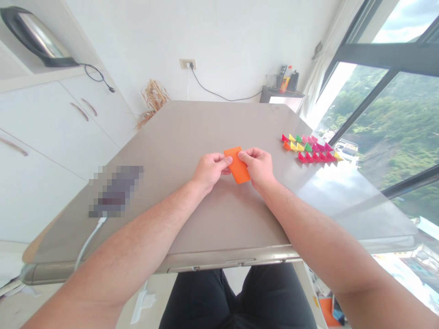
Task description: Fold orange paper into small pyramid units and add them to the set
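Observation:
An orange piece of paper [239,168], rectangular and apparently folded, is held between both hands above the middle of the table. My left hand [211,170] pinches its left edge, thumb on the front face and fingers behind. On the opposite side, my right hand [258,165] grips the upper right edge with its thumb pressed on the front. The paper tilts slightly, its upper end leaning left. Fingers behind the sheet are partly hidden.
Small folded paper boats [317,157] in red, pink, yellow, green and orange stand in rows at the table's right. A blurred-out dark device [116,192] with a white cable [87,240] lies left on the grey table [212,123]. A window [384,100] borders the right side.

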A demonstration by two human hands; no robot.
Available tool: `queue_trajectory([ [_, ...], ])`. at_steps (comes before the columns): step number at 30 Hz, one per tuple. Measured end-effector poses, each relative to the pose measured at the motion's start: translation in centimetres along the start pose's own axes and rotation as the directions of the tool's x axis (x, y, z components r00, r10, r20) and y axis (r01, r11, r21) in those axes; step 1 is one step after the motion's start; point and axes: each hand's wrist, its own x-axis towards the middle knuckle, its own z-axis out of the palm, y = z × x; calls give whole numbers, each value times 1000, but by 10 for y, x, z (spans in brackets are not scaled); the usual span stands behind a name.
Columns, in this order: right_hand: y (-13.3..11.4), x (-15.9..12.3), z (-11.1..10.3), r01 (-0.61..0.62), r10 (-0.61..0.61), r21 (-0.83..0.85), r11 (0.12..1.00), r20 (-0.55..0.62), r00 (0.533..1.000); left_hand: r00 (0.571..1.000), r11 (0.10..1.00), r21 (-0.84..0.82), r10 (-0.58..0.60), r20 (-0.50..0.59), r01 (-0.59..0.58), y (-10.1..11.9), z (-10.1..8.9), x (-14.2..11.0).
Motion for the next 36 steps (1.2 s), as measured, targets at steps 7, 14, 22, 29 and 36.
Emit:
queue_trajectory([
  [7, -2, 4, -2, 19, -19, 13, 1000, -25, 1000, 993, 998, 40, -47, 112, 43, 4, 4, -5],
  [14, -5, 6, -3, -5, 7, 21, 1000, -72, 997, 989, 991, 94, -108, 96, 99, 4, 5, -4],
  [22, -4, 10, -5, 18, -16, 12, 1000, -95, 995, 982, 980, 159, -142, 128, 121, 8, 6, -6],
  [29, -5, 10, -6, 9, -6, 31, 999, -96, 995, 967, 972, 167, -192, 168, 164, 9, 8, -9],
  [36, -2, 14, -7, 47, -47, -8, 999, -80, 996, 966, 980, 130, -173, 192, 150, 8, 8, -8],
])
